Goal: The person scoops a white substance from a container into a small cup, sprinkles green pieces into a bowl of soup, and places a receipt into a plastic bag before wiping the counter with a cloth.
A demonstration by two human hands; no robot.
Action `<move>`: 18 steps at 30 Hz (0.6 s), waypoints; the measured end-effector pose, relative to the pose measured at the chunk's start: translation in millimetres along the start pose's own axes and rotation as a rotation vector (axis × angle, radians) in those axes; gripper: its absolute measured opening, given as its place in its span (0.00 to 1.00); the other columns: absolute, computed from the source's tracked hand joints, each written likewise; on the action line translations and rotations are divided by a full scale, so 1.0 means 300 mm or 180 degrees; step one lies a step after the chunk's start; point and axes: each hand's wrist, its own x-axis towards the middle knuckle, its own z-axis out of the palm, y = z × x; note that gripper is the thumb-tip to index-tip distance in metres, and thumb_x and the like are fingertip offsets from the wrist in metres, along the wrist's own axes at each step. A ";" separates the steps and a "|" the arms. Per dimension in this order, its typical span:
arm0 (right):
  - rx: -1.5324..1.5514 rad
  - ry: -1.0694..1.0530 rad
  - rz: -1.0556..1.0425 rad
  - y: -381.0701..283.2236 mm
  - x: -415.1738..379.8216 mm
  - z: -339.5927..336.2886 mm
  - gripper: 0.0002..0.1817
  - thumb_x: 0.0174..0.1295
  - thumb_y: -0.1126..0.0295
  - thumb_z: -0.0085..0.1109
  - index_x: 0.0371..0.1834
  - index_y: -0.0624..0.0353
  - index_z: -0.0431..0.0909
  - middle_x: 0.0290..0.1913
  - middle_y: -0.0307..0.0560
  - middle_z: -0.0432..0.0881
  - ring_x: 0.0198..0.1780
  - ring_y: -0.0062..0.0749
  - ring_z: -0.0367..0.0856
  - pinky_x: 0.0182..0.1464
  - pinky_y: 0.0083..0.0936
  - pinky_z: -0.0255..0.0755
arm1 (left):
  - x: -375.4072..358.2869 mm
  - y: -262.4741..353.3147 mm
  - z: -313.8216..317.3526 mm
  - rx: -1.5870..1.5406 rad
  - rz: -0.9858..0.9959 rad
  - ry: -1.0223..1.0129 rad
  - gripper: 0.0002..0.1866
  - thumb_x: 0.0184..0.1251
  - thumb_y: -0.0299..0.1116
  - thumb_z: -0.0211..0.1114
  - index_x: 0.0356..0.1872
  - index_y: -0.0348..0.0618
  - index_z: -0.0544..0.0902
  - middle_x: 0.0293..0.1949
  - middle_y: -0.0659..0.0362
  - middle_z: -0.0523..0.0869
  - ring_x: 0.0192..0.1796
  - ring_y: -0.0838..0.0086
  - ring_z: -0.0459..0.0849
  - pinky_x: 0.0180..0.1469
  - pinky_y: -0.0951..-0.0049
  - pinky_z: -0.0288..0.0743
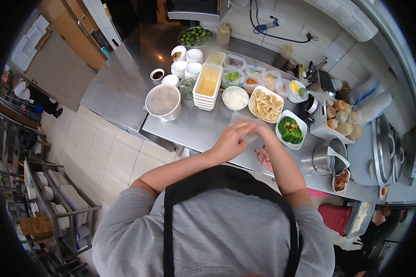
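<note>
My left hand [232, 140] and my right hand [259, 131] meet over the front edge of the steel counter [195, 136]. Thin clear plastic [239, 120] shows around them, looking like a bag or a disposable glove. My left fingers are closed on it. The right fingers are hidden behind the left hand and the plastic. Beyond my hands stand a bowl of white rice [235, 98] and a dish of pale cooked strips [266, 105]. Right of my right wrist is a white dish of broccoli [290, 130]. A crumpled pink cloth [264, 159] lies below that wrist.
At left stand a lidded white tub [163, 102], stacked rectangular containers [208, 85] and small white bowls [178, 69]. Bagged ingredients [251, 82] line the back. A metal pot [327, 156] and a basket of bottles [327, 125] are at right. Shelving [55, 203] flanks the tiled floor.
</note>
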 end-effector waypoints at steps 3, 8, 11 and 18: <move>-0.0610 -0.0142 0.0078 -0.008 0.020 -0.006 0.14 0.57 0.70 0.54 0.46 0.63 0.74 0.44 0.49 0.77 0.44 0.39 0.76 0.48 0.29 0.70 | 0.015 -0.015 -0.061 -0.0099 -0.0129 -0.0247 0.23 0.47 0.17 0.57 0.50 0.37 0.75 0.50 0.52 0.78 0.28 0.75 0.77 0.30 0.79 0.71; -0.0954 -0.0077 0.0278 -0.014 -0.018 -0.031 0.15 0.56 0.70 0.55 0.46 0.63 0.74 0.45 0.51 0.77 0.44 0.41 0.76 0.48 0.29 0.69 | 0.200 -0.068 -0.349 0.0113 -0.0539 -0.0013 0.16 0.51 0.31 0.65 0.43 0.41 0.80 0.36 0.57 0.83 0.28 0.79 0.78 0.29 0.77 0.72; -0.0366 -0.0241 0.0746 0.017 -0.116 -0.058 0.17 0.53 0.69 0.57 0.46 0.63 0.74 0.49 0.53 0.76 0.48 0.46 0.75 0.51 0.31 0.67 | 0.421 -0.307 -0.541 0.0823 -0.0383 0.0657 0.13 0.52 0.35 0.63 0.38 0.40 0.82 0.32 0.55 0.85 0.29 0.71 0.81 0.36 0.74 0.74; 0.1103 0.1827 0.0600 -0.142 -0.526 -0.209 0.17 0.54 0.68 0.58 0.46 0.61 0.75 0.43 0.52 0.79 0.44 0.38 0.77 0.47 0.27 0.70 | 0.936 -0.862 -0.679 0.1632 -0.0800 0.0447 0.17 0.48 0.39 0.63 0.40 0.43 0.82 0.42 0.52 0.82 0.46 0.61 0.80 0.52 0.69 0.70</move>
